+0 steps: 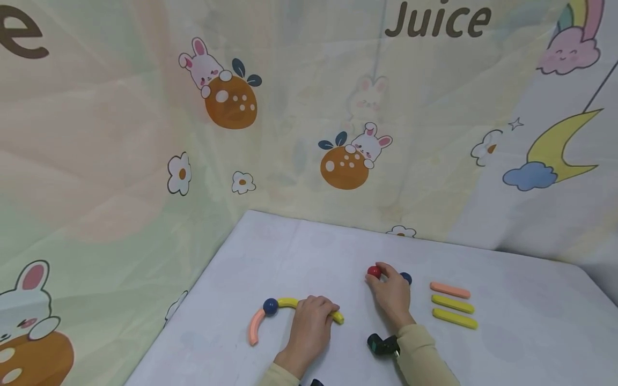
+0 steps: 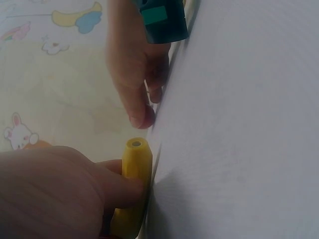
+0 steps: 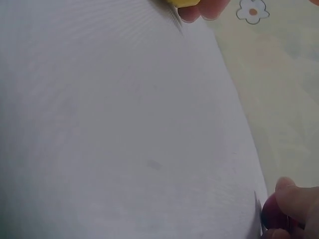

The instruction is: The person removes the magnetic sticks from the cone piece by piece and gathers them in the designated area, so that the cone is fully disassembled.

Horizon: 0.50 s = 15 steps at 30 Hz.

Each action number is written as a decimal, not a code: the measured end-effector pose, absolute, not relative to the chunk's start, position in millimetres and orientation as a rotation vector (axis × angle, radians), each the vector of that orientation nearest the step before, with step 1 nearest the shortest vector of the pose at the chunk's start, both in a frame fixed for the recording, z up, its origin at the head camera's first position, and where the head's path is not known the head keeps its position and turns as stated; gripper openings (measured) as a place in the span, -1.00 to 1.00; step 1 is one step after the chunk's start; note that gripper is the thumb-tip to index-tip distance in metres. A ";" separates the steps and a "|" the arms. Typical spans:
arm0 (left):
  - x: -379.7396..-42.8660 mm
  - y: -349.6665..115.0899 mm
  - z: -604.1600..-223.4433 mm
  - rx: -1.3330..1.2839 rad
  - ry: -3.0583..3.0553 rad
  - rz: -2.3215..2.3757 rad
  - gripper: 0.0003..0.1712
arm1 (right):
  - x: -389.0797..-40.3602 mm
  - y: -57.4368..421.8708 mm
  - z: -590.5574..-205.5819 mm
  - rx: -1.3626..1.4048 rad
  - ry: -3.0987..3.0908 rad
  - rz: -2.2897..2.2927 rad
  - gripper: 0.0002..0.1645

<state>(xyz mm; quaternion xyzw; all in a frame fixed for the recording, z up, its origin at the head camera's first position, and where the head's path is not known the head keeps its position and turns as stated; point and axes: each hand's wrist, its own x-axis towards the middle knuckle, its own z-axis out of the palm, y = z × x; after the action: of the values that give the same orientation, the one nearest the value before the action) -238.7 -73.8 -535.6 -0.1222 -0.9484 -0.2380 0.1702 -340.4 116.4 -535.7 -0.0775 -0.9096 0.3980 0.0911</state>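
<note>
My left hand (image 1: pixel 311 327) lies over a chain of toy building pieces on the table. It holds a yellow rod (image 2: pixel 137 169) between thumb and fingers; the rod's near end shows a round grey spot. From under that hand a curved yellow rod (image 1: pixel 288 302) runs left to a dark blue ball (image 1: pixel 271 306), which joins a curved salmon rod (image 1: pixel 255 327). The middle of the chain is hidden. Up and to the right, my right hand (image 1: pixel 393 295) pinches a red ball (image 1: pixel 374 272) at table level. Another dark blue ball (image 1: pixel 406 277) sits just behind the right hand, partly covered.
Right of the right hand lie a straight salmon rod (image 1: pixel 450 290) and two straight yellow rods (image 1: pixel 453 304), side by side. The white table (image 1: pixel 526 321) ends at a printed cloth backdrop (image 1: pixel 289 107). A dark wrist camera (image 1: pixel 383 344) juts from the right wrist.
</note>
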 end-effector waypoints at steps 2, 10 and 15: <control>-238.5 -73.3 -534.7 -0.347 -2.693 -0.676 -0.79 | -339.9 116.0 -534.6 -0.239 -2.698 1.183 -0.40; -238.3 -73.4 -534.5 -0.357 -2.685 -0.680 -0.80 | -337.3 115.9 -532.8 -0.247 -2.701 1.197 -0.40; -238.1 -73.4 -534.5 -0.368 -2.679 -0.685 -0.80 | -336.3 116.5 -533.0 -0.247 -2.696 1.211 -0.40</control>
<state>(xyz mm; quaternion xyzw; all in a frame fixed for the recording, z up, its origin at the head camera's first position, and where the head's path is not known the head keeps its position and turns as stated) -238.1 -73.4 -534.5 -0.1300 -0.9455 -0.2416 0.1752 -336.3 116.5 -533.0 -0.0831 -0.9055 0.4067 0.0875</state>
